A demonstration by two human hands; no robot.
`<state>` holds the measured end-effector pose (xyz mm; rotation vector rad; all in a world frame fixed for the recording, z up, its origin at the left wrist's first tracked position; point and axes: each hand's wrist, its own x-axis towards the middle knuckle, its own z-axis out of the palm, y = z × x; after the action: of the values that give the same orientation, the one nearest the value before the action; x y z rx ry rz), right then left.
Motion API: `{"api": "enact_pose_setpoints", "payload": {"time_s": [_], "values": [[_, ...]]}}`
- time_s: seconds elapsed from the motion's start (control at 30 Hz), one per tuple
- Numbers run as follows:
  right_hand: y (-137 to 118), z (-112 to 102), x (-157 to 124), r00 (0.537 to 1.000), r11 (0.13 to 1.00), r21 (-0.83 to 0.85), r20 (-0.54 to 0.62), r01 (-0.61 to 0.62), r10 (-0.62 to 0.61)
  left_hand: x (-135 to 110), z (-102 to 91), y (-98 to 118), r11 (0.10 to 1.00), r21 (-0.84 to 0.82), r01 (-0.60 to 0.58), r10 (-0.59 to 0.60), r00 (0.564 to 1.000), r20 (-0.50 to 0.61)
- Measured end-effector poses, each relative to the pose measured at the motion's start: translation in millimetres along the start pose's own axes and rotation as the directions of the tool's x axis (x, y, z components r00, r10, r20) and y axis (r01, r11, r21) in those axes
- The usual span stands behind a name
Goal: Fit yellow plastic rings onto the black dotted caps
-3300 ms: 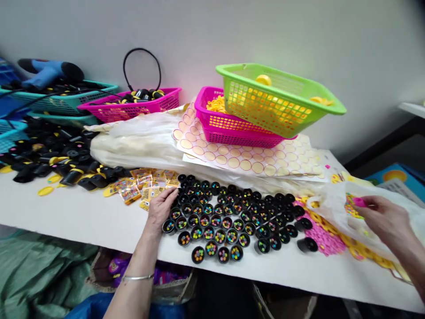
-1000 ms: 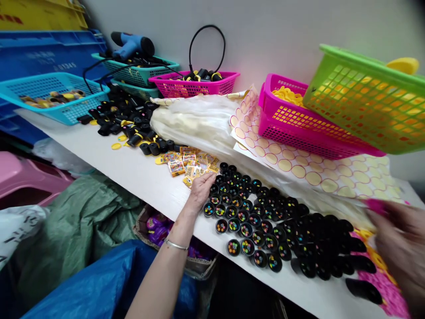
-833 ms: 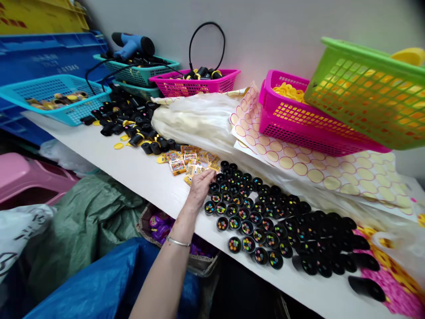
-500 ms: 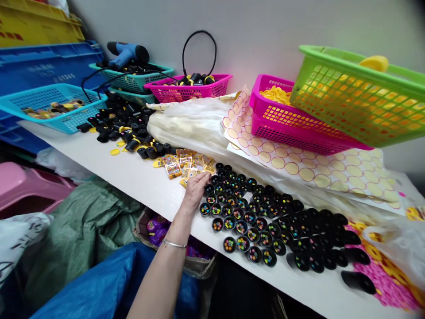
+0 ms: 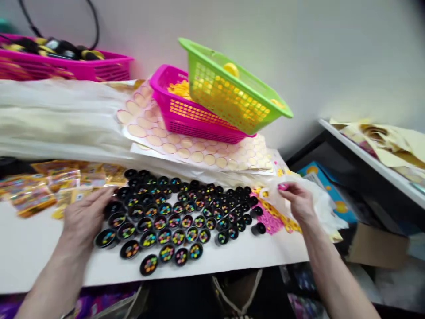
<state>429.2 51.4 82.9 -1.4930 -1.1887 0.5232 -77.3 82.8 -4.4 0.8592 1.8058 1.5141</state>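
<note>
Several small black cups (image 5: pixel 179 217) filled with coloured beads stand packed together on the white table (image 5: pixel 33 252). My left hand (image 5: pixel 86 215) lies flat at the cluster's left edge, fingers stretched out and touching the nearest cups. My right hand (image 5: pixel 297 201) hovers at the cluster's right end and pinches a small pink piece (image 5: pixel 283 186) between thumb and fingers. It is over a clear plastic bag (image 5: pixel 323 208). Pink and yellow pieces (image 5: pixel 267 219) are heaped under it. One black cup (image 5: pixel 258 228) lies on its side there.
Yellow packets (image 5: pixel 36 190) lie left of the cups. Behind are sticker sheets (image 5: pixel 186 148), a pink basket (image 5: pixel 186 117) with a green basket (image 5: pixel 232 88) tilted on it, and another pink basket (image 5: pixel 66 66). Right of the table's end are a shelf (image 5: pixel 365 159) and a cardboard box (image 5: pixel 375 246).
The view has swung right and closer to the cups. My right hand has come back into view with the pink piece pinched. My left hand stays against the cups' left edge.
</note>
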Motion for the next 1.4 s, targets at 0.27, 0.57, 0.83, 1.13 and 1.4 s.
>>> {"api": "enact_pose_setpoints", "payload": {"time_s": [0.27, 0.57, 0.83, 1.13, 1.4], "values": [[-77, 112, -57, 0.877, 0.983, 0.151, 0.48, -0.106, 0.021, -9, 10.1, -3, 0.981, -0.192, 0.006, 0.023, 0.989, 0.146], [-105, 269, -99, 0.457, 0.877, 0.168, 0.8, 0.45, -0.388, -15, 5.5, -10, 0.97, -0.229, -0.079, 0.141, 0.952, 0.272], [-117, 314, -106, 0.212, 0.426, -0.027, 0.895, 0.904, -0.393, -13, 6.5, -12, 0.967, -0.226, -0.12, 0.183, 0.942, 0.283], [-116, 321, -109, 0.205, 0.417, -0.027, 0.898, 0.908, -0.388, -14, 5.5, -12, 0.969, -0.196, -0.148, 0.201, 0.936, 0.29], [-103, 328, -85, 0.41, 0.688, -0.118, 0.869, 0.716, -0.278, -16, 4.6, -10, 0.976, -0.149, -0.16, 0.198, 0.936, 0.291]]}}
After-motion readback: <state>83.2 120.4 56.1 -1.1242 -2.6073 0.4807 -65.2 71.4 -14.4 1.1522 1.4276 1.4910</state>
